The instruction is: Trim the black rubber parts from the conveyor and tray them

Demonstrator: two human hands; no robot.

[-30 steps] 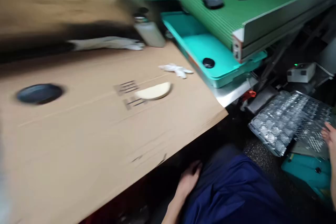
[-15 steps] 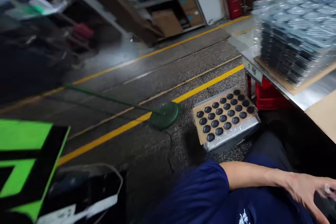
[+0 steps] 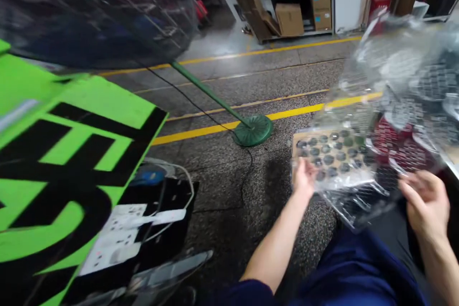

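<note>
A large sheet of clear dimpled plastic [image 3: 362, 205] hangs in front of me, blurred by motion and sagging at its lower corner. My right hand [image 3: 426, 205] is closed on its near right edge. At the left edge my left hand [image 3: 304, 179] is raised with its fingers pinched on the plastic. Through the sheet I see the low stack with a brown cardboard layer [image 3: 299, 146] and rows of round black pieces [image 3: 327, 159]. Behind the right part of the sheet are a red crate [image 3: 389, 141] and the clear-wrapped stack [image 3: 439, 76] on the table, both partly hidden.
On the left are a bright green panel with black markings [image 3: 136, 110], a fan-like round cage [image 3: 107, 24] and white power strips [image 3: 125, 224]. A green stand base [image 3: 253, 129] rests on the floor, its cable nearby. Shelving with cardboard boxes [image 3: 289, 19] stands beyond the yellow lines.
Both hands are now on a clear dimpled plastic sheet that spans the area above the black pieces. Earlier only one hand showed, at the far lower right. The view has turned.
</note>
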